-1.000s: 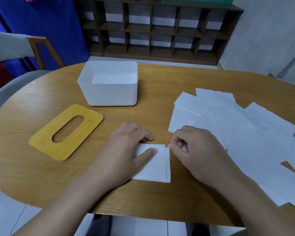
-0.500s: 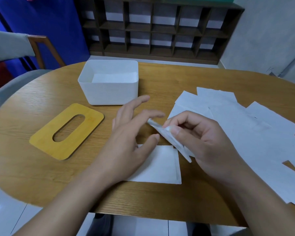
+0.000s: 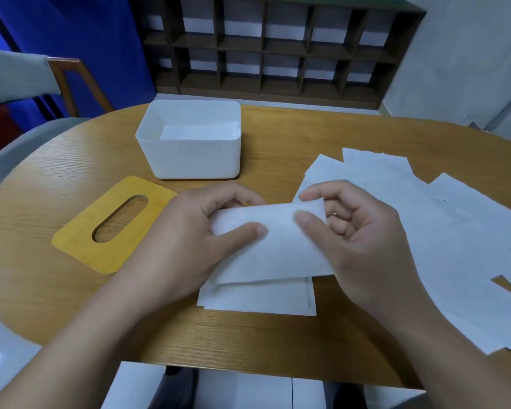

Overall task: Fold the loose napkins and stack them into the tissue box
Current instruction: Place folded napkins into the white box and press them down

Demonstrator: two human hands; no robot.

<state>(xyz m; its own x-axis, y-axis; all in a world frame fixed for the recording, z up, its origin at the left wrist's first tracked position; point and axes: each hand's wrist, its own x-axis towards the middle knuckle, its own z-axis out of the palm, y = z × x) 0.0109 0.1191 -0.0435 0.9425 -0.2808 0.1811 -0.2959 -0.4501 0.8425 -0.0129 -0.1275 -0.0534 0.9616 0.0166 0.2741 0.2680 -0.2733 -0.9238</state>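
A white napkin point(image 3: 278, 243) is held just above the table between both hands. My left hand point(image 3: 195, 240) grips its left end, thumb on top. My right hand point(image 3: 363, 240) pinches its upper right corner. Under it a folded napkin point(image 3: 257, 299) lies flat on the wood. Several loose napkins point(image 3: 419, 219) are spread over the right half of the table. The white tissue box point(image 3: 189, 154) stands open at the back, with folded napkins point(image 3: 198, 132) stacked inside against its right wall.
The yellow wooden lid point(image 3: 112, 225) with an oval slot lies left of my hands. The oval wooden table point(image 3: 278, 134) ends close to my body. A grey chair point(image 3: 18, 143) stands at the far left, a dark shelf unit point(image 3: 278, 48) behind the table.
My right hand lifted a loose napkin from the pile and brought it over the folded one. My left hand left the folded napkin and took hold of the new napkin's left end.
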